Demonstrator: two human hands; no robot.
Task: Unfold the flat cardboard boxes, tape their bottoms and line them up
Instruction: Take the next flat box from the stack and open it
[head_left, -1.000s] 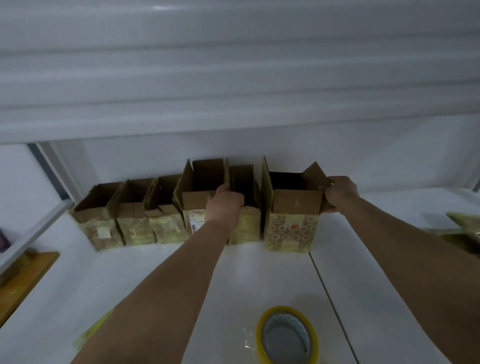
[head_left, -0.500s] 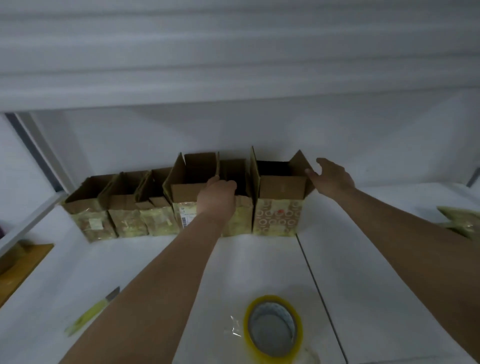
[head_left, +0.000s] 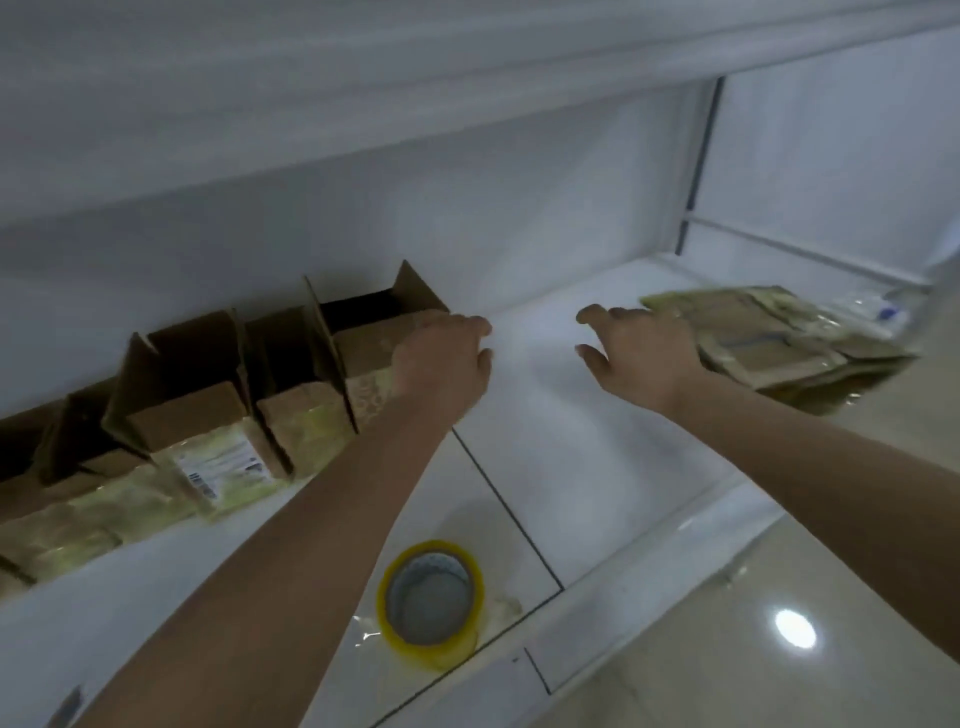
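Note:
Several unfolded cardboard boxes stand in a row along the back wall, flaps up. The rightmost box (head_left: 363, 338) ends the row, and to its left a box with a white label (head_left: 208, 421) stands out. My left hand (head_left: 441, 358) hovers at the rightmost box's front right corner with loosely curled fingers, holding nothing. My right hand (head_left: 639, 353) is stretched out over the white table (head_left: 571, 441), fingers spread, its fingertips beside a stack of flat folded boxes (head_left: 774, 338) at the right. A roll of yellow tape (head_left: 431, 597) lies near the table's front edge.
A low shelf overhangs the back of the table. A clear plastic bag (head_left: 872, 312) lies behind the flat stack. The glossy floor (head_left: 779, 623) shows past the table's right front edge. A dark seam (head_left: 504, 504) runs across the tabletop.
My view has swung right. My right hand let go of the rightmost box's flap and moved right toward the flat stack. My left hand left the middle box and shifted to the rightmost box.

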